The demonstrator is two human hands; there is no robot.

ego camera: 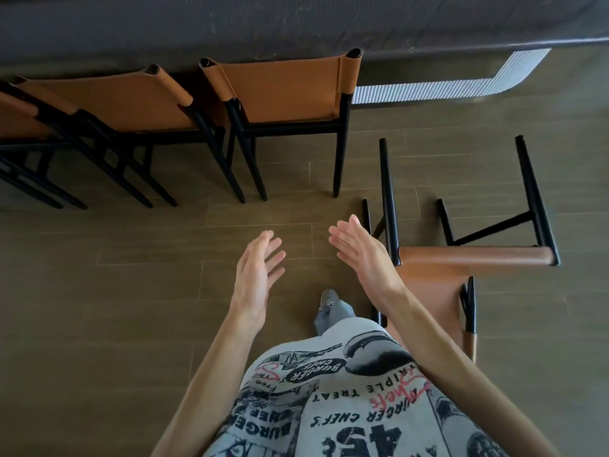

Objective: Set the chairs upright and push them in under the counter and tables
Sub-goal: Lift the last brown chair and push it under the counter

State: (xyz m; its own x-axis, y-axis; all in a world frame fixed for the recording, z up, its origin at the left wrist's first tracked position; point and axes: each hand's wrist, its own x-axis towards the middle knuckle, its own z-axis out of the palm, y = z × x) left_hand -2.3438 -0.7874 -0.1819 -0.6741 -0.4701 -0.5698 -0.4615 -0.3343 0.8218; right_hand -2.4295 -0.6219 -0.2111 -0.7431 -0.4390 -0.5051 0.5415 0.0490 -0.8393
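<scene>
Now, left hand (257, 272), right hand (359, 255) loose-fingered, empty; tipped chair (474, 256) alongside, 3 upright chairs (283, 87) ahead.

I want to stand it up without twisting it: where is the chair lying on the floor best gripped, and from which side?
Grip the fallen chair at its backrest, from the person's own side. Its legs point away toward the counter and the backrest seems to lie nearest the person, so lifting there should swing it upright. The left hand and right hand are open.
</scene>
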